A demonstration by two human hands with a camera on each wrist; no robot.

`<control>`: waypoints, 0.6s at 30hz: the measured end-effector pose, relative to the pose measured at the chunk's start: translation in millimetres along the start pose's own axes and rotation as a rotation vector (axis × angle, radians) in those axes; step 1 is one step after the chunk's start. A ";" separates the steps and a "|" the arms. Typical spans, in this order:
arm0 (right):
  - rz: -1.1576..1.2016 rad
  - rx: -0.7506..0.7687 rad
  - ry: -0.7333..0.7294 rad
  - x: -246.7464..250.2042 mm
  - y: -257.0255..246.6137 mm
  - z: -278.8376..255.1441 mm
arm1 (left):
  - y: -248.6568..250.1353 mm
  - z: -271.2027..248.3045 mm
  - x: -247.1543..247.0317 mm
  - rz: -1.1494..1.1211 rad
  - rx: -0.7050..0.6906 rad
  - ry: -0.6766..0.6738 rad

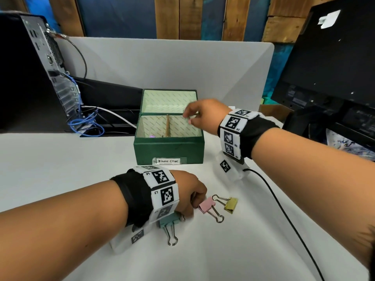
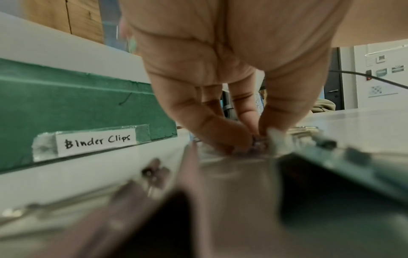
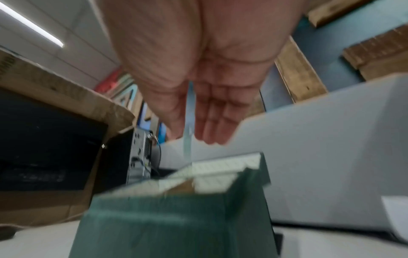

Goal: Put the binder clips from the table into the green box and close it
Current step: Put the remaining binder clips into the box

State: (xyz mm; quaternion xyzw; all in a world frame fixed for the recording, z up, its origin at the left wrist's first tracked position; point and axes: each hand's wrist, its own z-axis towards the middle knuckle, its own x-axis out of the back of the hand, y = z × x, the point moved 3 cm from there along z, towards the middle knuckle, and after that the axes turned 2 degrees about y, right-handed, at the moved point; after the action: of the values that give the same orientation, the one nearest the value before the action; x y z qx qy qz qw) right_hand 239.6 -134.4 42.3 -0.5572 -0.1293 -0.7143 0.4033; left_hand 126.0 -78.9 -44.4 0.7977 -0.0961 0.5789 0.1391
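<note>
The green box [image 1: 168,149] labelled "Binder Clips" stands open, its lid tipped back and a brown divider [image 1: 168,126] inside. My right hand [image 1: 189,117] hovers over the right compartment with straight fingers, holding nothing; in the right wrist view a pale blurred streak runs from the hand [image 3: 192,137] down toward the box [image 3: 176,227]. My left hand [image 1: 195,202] rests on the table before the box and pinches the wire handle of a pink binder clip [image 1: 207,206]. A yellow clip [image 1: 231,205] lies just right of it. A teal clip [image 1: 169,222] lies under my left wrist.
A computer tower [image 1: 30,67] with blue cables [image 1: 87,122] stands at the left and a black monitor [image 1: 334,67] at the right. A grey partition [image 1: 162,63] closes off the back. A black cable [image 1: 284,209] trails across the white table from my right wrist.
</note>
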 end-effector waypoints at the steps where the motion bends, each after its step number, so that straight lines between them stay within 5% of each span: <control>1: -0.031 -0.029 -0.053 -5.6 3.6 -1.5 | -0.2 -0.4 0.4 -0.005 -0.002 0.003; 8: 0.027 -0.053 -0.075 -4.3 24.2 -40.9 | -10.7 -2.5 1.8 -0.020 -0.005 0.025; 14: -0.073 -0.055 -0.678 -20.5 28.8 -89.1 | -16.8 0.1 4.3 -0.048 0.041 -0.010; 18: -0.032 -0.039 -0.859 -21.9 19.8 -110.7 | -20.3 -2.4 8.0 -0.074 0.058 -0.010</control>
State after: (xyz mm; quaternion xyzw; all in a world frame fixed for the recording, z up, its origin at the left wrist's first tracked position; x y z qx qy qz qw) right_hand 178.5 -207.8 -20.9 -0.8095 -0.2806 -0.4257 0.2913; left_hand 132.7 -58.9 -38.3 0.8073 -0.0504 0.5718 0.1367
